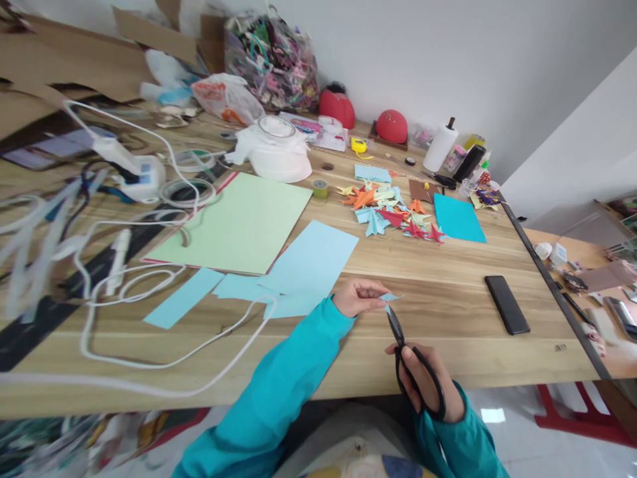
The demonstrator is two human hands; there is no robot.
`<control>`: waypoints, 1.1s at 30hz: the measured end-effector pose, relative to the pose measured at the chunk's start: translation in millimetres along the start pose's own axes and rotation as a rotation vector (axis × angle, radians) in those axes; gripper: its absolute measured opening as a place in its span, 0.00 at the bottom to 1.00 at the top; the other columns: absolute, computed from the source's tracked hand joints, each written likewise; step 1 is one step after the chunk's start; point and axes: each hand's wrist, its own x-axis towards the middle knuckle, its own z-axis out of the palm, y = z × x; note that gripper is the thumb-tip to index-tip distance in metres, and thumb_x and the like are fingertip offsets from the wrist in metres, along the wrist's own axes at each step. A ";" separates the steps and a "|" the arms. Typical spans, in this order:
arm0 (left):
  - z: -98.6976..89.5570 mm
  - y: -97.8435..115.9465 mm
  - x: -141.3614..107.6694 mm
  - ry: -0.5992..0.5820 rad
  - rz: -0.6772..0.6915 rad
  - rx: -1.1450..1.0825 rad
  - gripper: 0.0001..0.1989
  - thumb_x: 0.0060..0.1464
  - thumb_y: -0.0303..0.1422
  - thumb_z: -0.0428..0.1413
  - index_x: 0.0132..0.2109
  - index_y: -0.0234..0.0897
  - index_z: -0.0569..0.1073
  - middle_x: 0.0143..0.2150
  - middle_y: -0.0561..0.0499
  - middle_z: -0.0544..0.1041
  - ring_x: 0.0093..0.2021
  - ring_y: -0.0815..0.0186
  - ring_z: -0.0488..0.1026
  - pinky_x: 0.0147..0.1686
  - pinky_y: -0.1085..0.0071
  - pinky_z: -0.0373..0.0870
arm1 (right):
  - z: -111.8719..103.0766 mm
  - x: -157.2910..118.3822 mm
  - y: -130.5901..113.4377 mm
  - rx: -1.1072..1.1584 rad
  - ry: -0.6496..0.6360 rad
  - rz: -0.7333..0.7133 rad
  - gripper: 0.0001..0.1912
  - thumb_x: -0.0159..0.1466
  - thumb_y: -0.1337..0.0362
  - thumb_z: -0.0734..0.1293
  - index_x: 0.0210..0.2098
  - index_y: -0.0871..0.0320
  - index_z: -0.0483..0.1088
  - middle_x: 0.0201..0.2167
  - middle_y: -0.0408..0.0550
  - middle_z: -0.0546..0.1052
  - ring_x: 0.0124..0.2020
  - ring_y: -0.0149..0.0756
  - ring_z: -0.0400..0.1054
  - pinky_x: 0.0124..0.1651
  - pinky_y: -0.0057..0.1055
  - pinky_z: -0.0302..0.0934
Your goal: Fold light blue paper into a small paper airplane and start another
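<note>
My left hand [359, 297] pinches a small piece of light blue paper [391, 297] above the table. In my right hand [430, 382] is a pair of black-handled scissors [397, 330], fingers through the loops. Its blades point up and away from me, with their tips at the paper's lower edge. Whether the blades are parted is too small to tell. Left of my hands lie light blue paper sheets [318, 259] and a narrow blue strip [183, 299]. Beyond them, a pile of folded paper pieces [374, 219] in orange, red, yellow and blue rests on the table.
A black phone [507, 304] lies at right. Pale green sheets [239, 222] and a turquoise sheet [458, 218] lie farther back. A white cable [164, 364] loops across the left side. Tape rolls [188, 192], a white bottle [440, 149] and a stuffed plastic bag [271, 63] stand behind.
</note>
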 end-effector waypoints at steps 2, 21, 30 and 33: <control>-0.2 0.0 0.1 -0.001 0.002 0.001 0.19 0.31 0.35 0.69 0.32 0.29 0.77 0.26 0.49 0.75 0.22 0.73 0.69 0.17 0.81 0.61 | 1.8 -2.2 -3.0 -0.008 0.034 -0.023 0.29 0.61 0.43 0.57 0.41 0.64 0.70 0.12 0.35 0.59 0.09 0.20 0.48 0.11 0.20 0.42; 1.0 6.1 -3.4 -0.017 0.003 -0.025 0.19 0.29 0.35 0.69 0.31 0.28 0.77 0.25 0.49 0.74 0.19 0.75 0.67 0.16 0.81 0.59 | -5.1 -0.9 5.2 0.154 -0.137 -0.013 0.31 0.61 0.43 0.56 0.45 0.67 0.67 0.12 0.35 0.61 0.07 0.19 0.50 0.09 0.19 0.42; 0.0 6.6 -4.3 -0.029 -0.005 -0.027 0.19 0.29 0.35 0.69 0.31 0.28 0.77 0.26 0.49 0.74 0.22 0.73 0.69 0.18 0.80 0.61 | -3.9 -1.5 4.2 0.062 -0.120 -0.017 0.32 0.62 0.43 0.55 0.45 0.68 0.67 0.11 0.36 0.61 0.07 0.20 0.49 0.08 0.19 0.41; 0.3 7.5 -4.2 -0.027 -0.001 -0.030 0.19 0.29 0.35 0.69 0.31 0.28 0.77 0.25 0.50 0.73 0.20 0.75 0.67 0.17 0.81 0.60 | -3.2 -1.8 3.6 0.047 -0.107 -0.006 0.32 0.61 0.43 0.55 0.44 0.69 0.67 0.11 0.36 0.61 0.06 0.20 0.49 0.08 0.19 0.40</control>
